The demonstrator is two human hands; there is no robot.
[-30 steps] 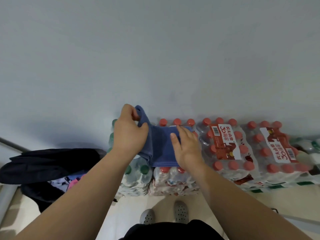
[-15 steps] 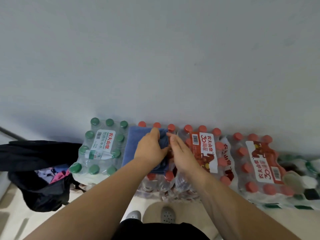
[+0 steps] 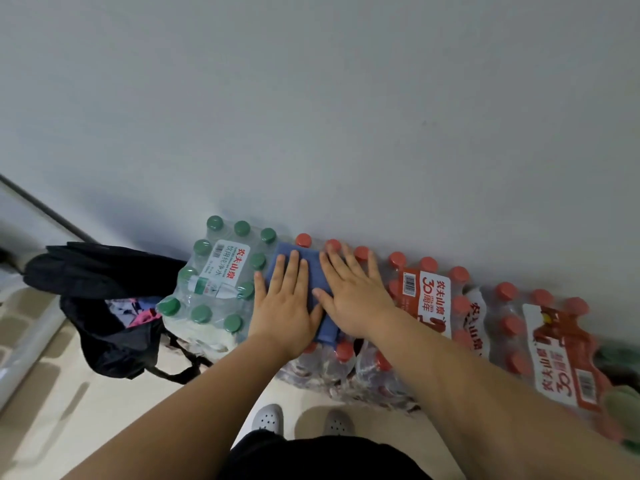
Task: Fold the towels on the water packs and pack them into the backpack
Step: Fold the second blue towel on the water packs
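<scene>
Towel (image 3: 315, 275): one, blue, folded, lying on the leftmost red-capped water pack (image 3: 346, 353), along its left edge. Pressing it down with two hands, left hand (image 3: 284, 310) and right hand (image 3: 349, 299), both flat, fingers spread, side by side. Standing alongside: one green-capped water pack (image 3: 221, 275) just left, two more red-capped packs (image 3: 429, 296) to the right. Gaping open on the floor at far left: one black backpack (image 3: 104, 271).
</scene>
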